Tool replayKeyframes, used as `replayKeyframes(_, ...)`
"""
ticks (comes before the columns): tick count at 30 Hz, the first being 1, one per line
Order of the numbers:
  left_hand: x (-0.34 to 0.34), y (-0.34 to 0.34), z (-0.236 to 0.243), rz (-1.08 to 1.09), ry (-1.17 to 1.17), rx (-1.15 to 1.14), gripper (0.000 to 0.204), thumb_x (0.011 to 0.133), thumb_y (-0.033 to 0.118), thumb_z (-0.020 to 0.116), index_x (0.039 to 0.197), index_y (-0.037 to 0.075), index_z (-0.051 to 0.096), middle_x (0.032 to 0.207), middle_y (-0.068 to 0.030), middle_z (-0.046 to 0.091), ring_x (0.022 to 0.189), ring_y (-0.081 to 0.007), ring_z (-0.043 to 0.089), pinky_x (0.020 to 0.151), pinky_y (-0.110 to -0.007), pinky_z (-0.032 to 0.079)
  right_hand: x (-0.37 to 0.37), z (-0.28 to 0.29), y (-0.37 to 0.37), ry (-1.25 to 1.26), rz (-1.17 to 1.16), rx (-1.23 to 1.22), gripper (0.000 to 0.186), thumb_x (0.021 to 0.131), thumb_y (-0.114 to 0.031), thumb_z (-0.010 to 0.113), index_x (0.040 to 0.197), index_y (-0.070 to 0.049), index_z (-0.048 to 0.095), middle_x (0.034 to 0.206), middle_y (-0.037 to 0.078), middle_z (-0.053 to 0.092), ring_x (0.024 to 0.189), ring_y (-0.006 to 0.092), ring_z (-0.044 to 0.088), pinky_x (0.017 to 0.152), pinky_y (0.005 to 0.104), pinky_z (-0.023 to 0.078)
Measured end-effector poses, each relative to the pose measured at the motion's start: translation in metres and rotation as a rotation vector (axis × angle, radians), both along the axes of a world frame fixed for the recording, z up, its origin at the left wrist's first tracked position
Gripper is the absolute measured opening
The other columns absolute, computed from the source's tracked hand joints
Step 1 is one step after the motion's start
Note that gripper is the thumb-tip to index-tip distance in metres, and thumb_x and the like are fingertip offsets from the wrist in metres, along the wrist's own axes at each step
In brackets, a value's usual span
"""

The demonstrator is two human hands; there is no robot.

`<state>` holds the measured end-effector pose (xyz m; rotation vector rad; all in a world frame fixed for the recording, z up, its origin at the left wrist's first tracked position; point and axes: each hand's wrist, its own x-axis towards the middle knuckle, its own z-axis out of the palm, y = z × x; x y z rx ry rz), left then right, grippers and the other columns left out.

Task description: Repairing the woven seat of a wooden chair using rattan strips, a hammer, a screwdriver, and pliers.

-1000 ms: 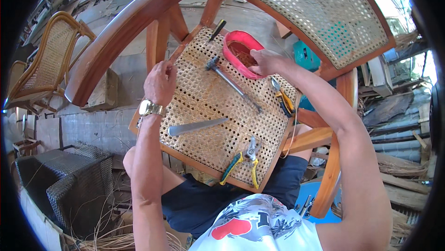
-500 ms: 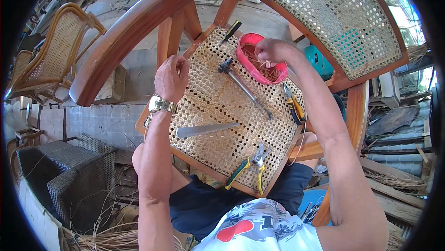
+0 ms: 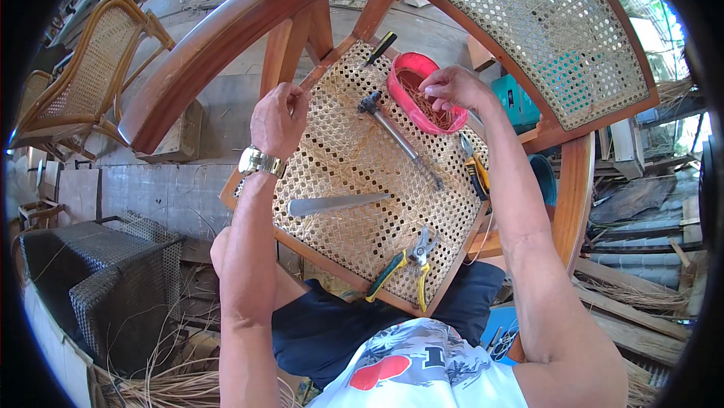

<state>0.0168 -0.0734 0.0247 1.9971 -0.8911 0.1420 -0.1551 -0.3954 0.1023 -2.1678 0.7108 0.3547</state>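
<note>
A wooden armchair with a woven cane seat (image 3: 332,170) is in front of me. At the seat's far left edge, my left hand (image 3: 279,121) has its fingers curled together by the frame; what they hold, if anything, is hidden. My right hand (image 3: 458,91) pinches its fingertips over the right side of a pink oval container (image 3: 407,91) of thin brown strips. Anything in that pinch is too small to name. On the seat lie a hammer (image 3: 400,140), a flat metal blade (image 3: 335,204), pruning shears (image 3: 408,265), yellow-handled pliers (image 3: 475,170) and a black-handled tool (image 3: 382,47).
The chair's curved armrest (image 3: 249,27) arches over the far left, and its cane back (image 3: 535,31) rises at far right. A rattan chair (image 3: 105,53) and a dark woven seat (image 3: 121,280) stand left. Cane strands (image 3: 181,389) and a blue basin (image 3: 498,325) lie low down.
My right hand has lifted a little and shifted right, from inside the pink container to above its edge. My left hand stays at the seat edge.
</note>
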Motion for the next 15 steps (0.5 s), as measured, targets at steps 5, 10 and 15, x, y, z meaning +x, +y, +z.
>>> replayKeyframes(5, 0.000, 0.001, 0.000, -0.002, 0.006, -0.004, 0.019, 0.091, 0.023, 0.072, 0.094, 0.004, 0.068, 0.076, -0.0121, 0.068, 0.065, -0.0248, 0.066, 0.062, -0.036, 0.052, -0.008, -0.009, -0.003, -0.055, -0.041, 0.036, 0.019, 0.101, -0.011, 0.061, 0.113, -0.001, 0.070, 0.098, 0.006, 0.072, 0.075, 0.0104, 0.069, 0.061, 0.0242, 0.055)
replayKeyframes(10, -0.002, 0.000, 0.000, -0.030, -0.013, -0.029, 0.018, 0.091, 0.022, 0.072, 0.094, 0.004, 0.068, 0.076, -0.0124, 0.068, 0.064, -0.0248, 0.066, 0.061, -0.035, 0.051, -0.015, -0.021, -0.003, -0.162, -0.202, 0.245, 0.014, 0.103, -0.011, 0.056, 0.111, -0.003, 0.064, 0.095, 0.005, 0.069, 0.076, 0.0110, 0.068, 0.067, 0.0240, 0.056)
replayKeyframes(15, -0.006, -0.004, 0.002, -0.033, -0.029, 0.005, 0.018, 0.091, 0.021, 0.073, 0.097, 0.005, 0.070, 0.078, -0.0105, 0.069, 0.063, -0.0223, 0.064, 0.061, -0.034, 0.051, -0.014, -0.014, 0.014, -0.284, -0.241, 0.260, 0.013, 0.103, -0.010, 0.056, 0.109, -0.001, 0.063, 0.093, 0.005, 0.068, 0.074, 0.0103, 0.067, 0.067, 0.0234, 0.055)
